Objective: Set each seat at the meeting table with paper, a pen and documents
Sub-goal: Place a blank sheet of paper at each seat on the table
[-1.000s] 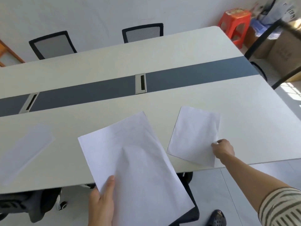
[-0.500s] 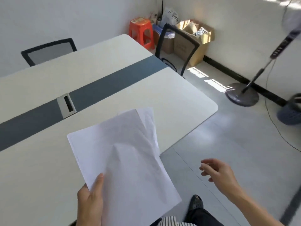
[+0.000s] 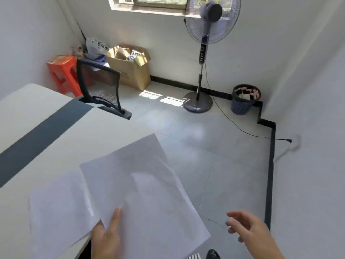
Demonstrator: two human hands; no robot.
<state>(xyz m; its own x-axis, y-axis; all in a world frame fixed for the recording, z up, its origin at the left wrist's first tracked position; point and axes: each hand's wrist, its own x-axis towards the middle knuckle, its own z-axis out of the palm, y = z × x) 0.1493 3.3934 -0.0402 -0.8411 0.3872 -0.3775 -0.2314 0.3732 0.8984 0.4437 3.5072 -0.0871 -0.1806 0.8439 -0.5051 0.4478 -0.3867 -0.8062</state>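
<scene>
You are pinching the spare paper (image 3: 149, 187) thumb-on-top in your left hand (image 3: 106, 238) above the table (image 3: 89, 135) corner, beside a sheet (image 3: 59, 208) already laid there, while your right hand (image 3: 248, 228) is hovering empty, fingers loosely spread, likely free to deal the next.

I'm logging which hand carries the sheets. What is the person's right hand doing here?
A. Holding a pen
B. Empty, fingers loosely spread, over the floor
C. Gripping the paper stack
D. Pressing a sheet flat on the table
B: the right hand holds nothing, its fingers loose above the floor, while the left hand holds the paper stack.
</scene>
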